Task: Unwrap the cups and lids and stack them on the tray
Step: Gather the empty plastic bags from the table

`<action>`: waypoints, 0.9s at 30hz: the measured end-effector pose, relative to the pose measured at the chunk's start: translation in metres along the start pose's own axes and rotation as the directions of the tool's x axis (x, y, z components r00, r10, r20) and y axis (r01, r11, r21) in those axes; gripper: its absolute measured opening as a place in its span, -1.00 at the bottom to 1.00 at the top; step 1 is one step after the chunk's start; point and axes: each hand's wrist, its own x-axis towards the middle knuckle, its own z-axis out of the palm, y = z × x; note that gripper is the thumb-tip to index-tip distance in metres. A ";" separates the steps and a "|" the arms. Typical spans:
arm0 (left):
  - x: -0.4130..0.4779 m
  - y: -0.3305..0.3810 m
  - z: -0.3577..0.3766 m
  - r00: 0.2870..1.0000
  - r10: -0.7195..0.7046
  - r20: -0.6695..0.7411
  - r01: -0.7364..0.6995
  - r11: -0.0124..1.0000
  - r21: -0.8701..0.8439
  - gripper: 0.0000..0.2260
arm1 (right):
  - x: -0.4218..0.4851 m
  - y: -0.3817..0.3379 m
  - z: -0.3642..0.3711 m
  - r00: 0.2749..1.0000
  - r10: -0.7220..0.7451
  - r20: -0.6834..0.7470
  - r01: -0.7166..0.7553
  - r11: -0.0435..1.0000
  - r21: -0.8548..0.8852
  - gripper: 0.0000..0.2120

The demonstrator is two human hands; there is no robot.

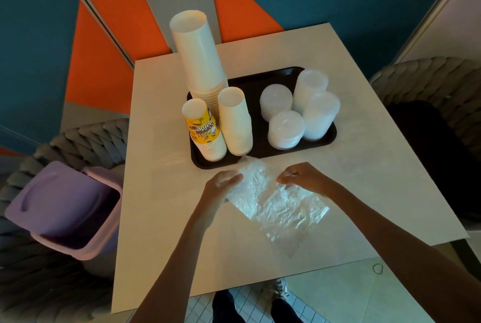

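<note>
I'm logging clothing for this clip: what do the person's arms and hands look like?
The left hand and right hand are ungloved, with no rings, watch or bracelet visible. The left forearm and right forearm are uncovered; no sleeve shows.

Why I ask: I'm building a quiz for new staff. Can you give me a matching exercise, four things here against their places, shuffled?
Things
1. yellow printed cup stack
2. lid stacks
3. plastic wrap
4. purple bin

Places
A. off the table, to its left
B. right half of the tray
C. near left corner of the tray
D. held between the left hand and the right hand

Pairs: 1-C, 2-B, 3-D, 4-A
</note>
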 end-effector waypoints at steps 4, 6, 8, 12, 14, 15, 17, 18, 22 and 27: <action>-0.005 -0.016 0.014 0.976 -0.125 0.178 0.168 0.953 -0.253 -0.42 | -0.012 -0.003 -0.016 1.000 0.005 0.022 -0.009 0.983 0.185 -0.89; -0.009 -0.019 0.028 0.965 -0.123 0.232 0.167 0.969 -0.181 -0.59 | -0.017 -0.004 -0.022 1.000 -0.011 0.003 0.010 0.961 0.275 -0.90; -0.013 -0.017 0.044 0.971 -0.117 0.207 0.147 0.979 -0.139 -0.78 | -0.025 -0.007 -0.027 0.999 -0.016 -0.030 0.026 0.937 0.347 -0.89; -0.015 -0.002 0.058 0.996 -0.066 0.055 0.075 0.980 -0.183 -0.95 | -0.036 -0.008 -0.040 0.999 0.025 -0.031 -0.006 0.871 0.491 -0.83; -0.019 0.009 0.060 0.999 -0.026 0.027 0.031 0.985 -0.169 -0.95 | -0.043 -0.004 -0.045 0.999 0.049 -0.006 -0.038 0.845 0.534 -0.81; -0.020 0.013 0.060 1.000 -0.009 0.018 0.011 0.988 -0.153 -0.95 | -0.047 -0.002 -0.047 0.998 0.056 0.002 -0.048 0.843 0.535 -0.80; -0.022 0.022 0.058 1.000 0.019 0.015 -0.018 0.993 -0.117 -0.95 | -0.054 -0.001 -0.048 0.999 0.049 -0.002 -0.041 0.852 0.522 -0.81; -0.025 0.027 0.057 0.999 0.034 0.023 -0.032 0.995 -0.095 -0.96 | -0.058 -0.003 -0.049 0.999 0.037 -0.023 -0.019 0.852 0.523 -0.83; -0.034 0.050 0.052 0.995 0.068 0.073 -0.064 0.996 -0.068 -0.96 | -0.068 -0.020 -0.056 0.990 -0.029 -0.140 0.098 0.850 0.517 -0.87; -0.044 0.081 0.043 0.985 0.164 0.061 -0.161 0.986 -0.039 -0.98 | -0.082 -0.051 -0.066 0.955 -0.139 -0.264 0.246 0.867 0.434 -0.83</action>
